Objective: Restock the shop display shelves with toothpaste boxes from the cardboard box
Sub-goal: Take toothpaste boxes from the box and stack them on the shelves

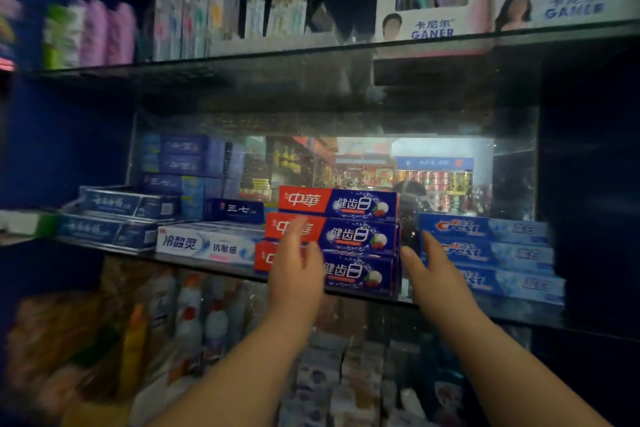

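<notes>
Three red-and-blue toothpaste boxes [360,236] lie stacked on the glass middle shelf [485,317]. My left hand [296,270] is in front of the stack's red left end, fingers spread, holding nothing. My right hand [433,270] hovers open just right of the stack, in front of three stacked blue Crest boxes [502,251]. Whether either hand touches a box I cannot tell. A white toothpaste box [207,244] lies left of the stack. The cardboard box is out of view.
Dark blue toothpaste boxes [117,215] fill the shelf's left part. A mirror [381,166] backs the shelf. The upper shelf holds toothbrush packs [221,10] and white display boxes [436,0]. Bottles [194,319] and packets sit below.
</notes>
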A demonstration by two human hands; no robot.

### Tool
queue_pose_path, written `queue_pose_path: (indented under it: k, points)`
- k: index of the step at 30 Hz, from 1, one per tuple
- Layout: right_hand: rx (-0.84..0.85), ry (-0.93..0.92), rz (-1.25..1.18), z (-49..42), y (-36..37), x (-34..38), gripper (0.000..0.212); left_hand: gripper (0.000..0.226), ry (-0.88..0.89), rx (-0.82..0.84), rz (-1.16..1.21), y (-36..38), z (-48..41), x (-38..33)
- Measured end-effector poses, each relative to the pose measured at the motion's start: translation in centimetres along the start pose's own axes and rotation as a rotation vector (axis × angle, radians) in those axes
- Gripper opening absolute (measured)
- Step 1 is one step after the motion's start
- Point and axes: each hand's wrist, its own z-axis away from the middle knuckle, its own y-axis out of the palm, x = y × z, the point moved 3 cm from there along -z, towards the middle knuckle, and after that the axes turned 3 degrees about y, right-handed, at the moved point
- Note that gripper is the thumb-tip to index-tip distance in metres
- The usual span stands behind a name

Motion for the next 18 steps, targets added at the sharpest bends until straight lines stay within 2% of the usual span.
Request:
queue_pose_path:
  k: [3, 6, 8, 12, 18]
  points:
    - [-0.020, 0.090, -0.096, -0.7, 1.1, 0.6, 0.059, 0.043, -0.191, -0.067, -0.004, -3.5, -3.7, 2.8]
    - [-0.020, 0.178, -0.250, -1.4, 2.9, 1.5, 0.058, 0.049, -0.342, 0.024, -0.059, -5.4, -6.1, 5.0]
    - [-0.040, 0.225, -0.312, -1.8, 4.1, 2.0, 0.057, 0.048, -0.349, 0.110, -0.040, -5.6, -6.8, 5.1]
    - [-0.115, 0.296, -0.333, -2.3, 5.9, 2.1, 0.061, 0.031, -0.310, 0.222, -0.005, -5.0, -7.3, 5.1]
    - [-0.211, 0.302, -0.262, -2.5, 6.4, 2.1, 0.051, 0.035, -0.285, 0.276, 0.033, -4.0, -6.9, 5.8]
